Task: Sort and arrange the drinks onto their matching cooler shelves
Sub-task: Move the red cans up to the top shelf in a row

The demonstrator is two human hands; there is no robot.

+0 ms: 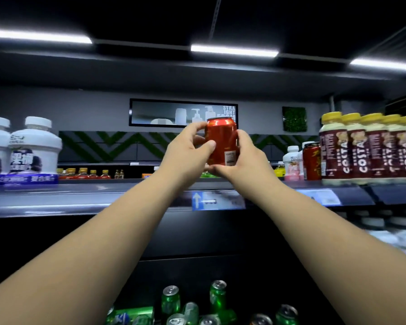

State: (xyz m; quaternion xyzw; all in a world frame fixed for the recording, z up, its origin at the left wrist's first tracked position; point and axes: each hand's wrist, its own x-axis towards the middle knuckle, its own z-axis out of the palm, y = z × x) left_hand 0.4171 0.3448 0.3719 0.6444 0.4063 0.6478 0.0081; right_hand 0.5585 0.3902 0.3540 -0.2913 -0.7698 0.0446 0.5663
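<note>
Left hand (188,152) grips red can (220,139) | right hand (244,159) clasps its base

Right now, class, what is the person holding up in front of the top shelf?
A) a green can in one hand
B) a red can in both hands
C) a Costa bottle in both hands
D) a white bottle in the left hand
B: the left hand and the right hand both grip the upright red can.
</note>
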